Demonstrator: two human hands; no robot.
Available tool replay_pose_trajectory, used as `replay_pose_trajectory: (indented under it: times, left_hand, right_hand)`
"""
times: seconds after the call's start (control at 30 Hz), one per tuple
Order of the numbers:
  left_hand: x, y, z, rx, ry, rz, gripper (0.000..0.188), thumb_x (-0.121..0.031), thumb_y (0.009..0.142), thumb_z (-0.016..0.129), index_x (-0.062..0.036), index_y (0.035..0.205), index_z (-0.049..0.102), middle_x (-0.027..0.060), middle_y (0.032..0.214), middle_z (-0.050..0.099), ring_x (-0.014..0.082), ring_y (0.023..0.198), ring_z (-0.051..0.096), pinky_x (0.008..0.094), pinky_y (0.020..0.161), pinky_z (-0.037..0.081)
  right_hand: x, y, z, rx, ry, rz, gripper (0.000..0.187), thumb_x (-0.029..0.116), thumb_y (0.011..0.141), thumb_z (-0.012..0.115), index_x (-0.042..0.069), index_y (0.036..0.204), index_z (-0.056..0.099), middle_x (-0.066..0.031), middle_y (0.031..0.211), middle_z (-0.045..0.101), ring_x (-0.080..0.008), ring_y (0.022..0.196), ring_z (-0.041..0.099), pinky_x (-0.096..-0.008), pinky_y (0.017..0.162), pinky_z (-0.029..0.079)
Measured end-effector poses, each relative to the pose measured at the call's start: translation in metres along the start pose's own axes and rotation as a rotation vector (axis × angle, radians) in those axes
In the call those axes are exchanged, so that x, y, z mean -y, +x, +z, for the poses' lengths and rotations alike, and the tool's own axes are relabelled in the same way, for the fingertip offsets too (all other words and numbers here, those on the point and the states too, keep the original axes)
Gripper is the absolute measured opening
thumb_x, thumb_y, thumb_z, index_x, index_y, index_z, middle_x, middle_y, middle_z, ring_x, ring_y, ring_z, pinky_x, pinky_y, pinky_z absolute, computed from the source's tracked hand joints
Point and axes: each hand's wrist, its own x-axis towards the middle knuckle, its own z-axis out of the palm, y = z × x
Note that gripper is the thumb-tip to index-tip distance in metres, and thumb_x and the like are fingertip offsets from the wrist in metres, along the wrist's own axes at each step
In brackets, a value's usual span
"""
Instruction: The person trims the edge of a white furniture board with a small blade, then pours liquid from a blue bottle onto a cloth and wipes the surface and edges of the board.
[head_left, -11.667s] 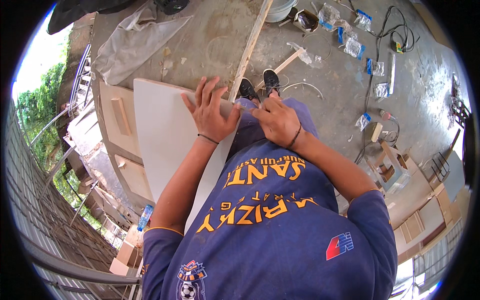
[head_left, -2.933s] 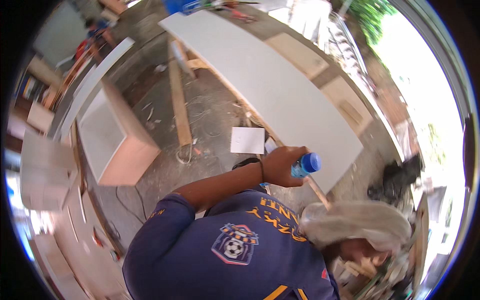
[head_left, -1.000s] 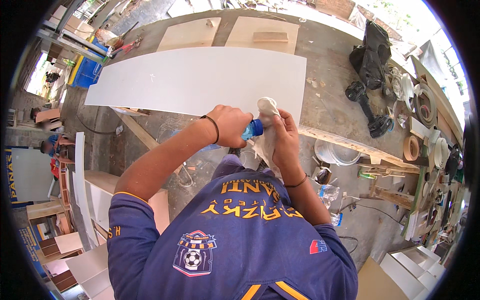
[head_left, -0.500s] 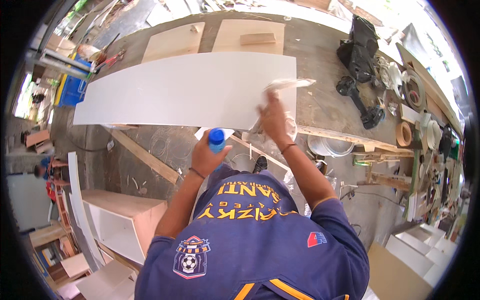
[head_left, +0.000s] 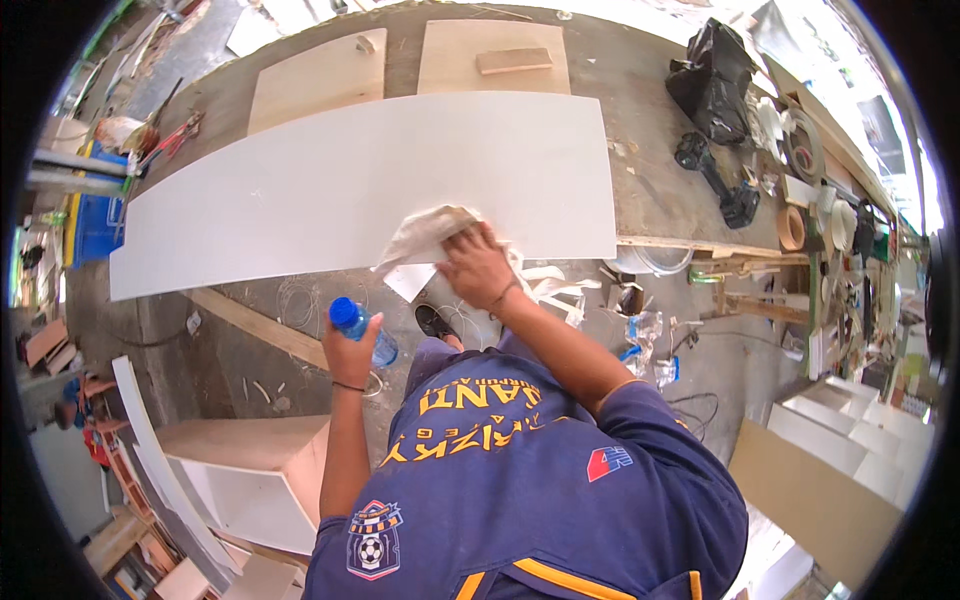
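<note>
"What have the fingers got on your feed?"

"I see the left hand point(head_left: 348, 354) wrapped around a clear blue bottle point(head_left: 385, 349), tilted, its blue cap uppermost. It's over the floor point(head_left: 205, 372), just off the near edge of the white board point(head_left: 270, 200)."

"And the right hand point(head_left: 478, 268)?"

"Its fingers point(head_left: 466, 240) lie extended over a pale cloth point(head_left: 418, 241), which rests on the board by that same near edge. From here I can't tell whether they pinch any of it."

"Where's the board itself?"

"Flat on the tabletop point(head_left: 650, 195). Beyond it I get two thin wooden panels point(head_left: 320, 80), the right one carrying a small wood block point(head_left: 514, 61). To the right of the board lies a black power tool point(head_left: 716, 180), with a black bag point(head_left: 712, 85) farther back."

"And lower down?"

"On the left I have a wooden plank point(head_left: 260, 330) and a cabinet point(head_left: 250, 500); on the right, a bucket point(head_left: 655, 260), partly hidden by the tabletop's front edge."
</note>
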Motion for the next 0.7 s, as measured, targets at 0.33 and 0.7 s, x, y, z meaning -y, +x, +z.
replay_pose_trajectory:
  times: [0.33, 0.7]
  left_hand:
    - [0.042, 0.048, -0.039, 0.075, -0.033, 0.032, 0.041, -0.018, 0.074, 0.079, -0.0016, 0.104, 0.057, 0.0102, 0.100, 0.064, 0.0198, 0.087, 0.062, 0.0328, 0.079, 0.049]
    - [0.094, 0.047, -0.058, 0.182, -0.139, -0.041, 0.046, -0.012, 0.077, 0.077, -0.0010, 0.114, 0.052, 0.0093, 0.108, 0.062, 0.0173, 0.096, 0.059, 0.0321, 0.087, 0.047]
  right_hand:
    - [0.003, -0.021, 0.017, -0.215, -0.210, 0.339, 0.082, 0.051, 0.086, 0.050, 0.000, 0.145, 0.026, -0.0212, 0.152, 0.019, -0.0373, 0.142, 0.013, -0.0524, 0.113, 0.009]
    - [-0.055, -0.082, 0.000, -0.468, -0.332, 0.687, 0.079, 0.054, 0.093, 0.040, -0.001, 0.146, 0.019, -0.0238, 0.152, 0.016, -0.0399, 0.142, 0.012, -0.0580, 0.112, 0.008]
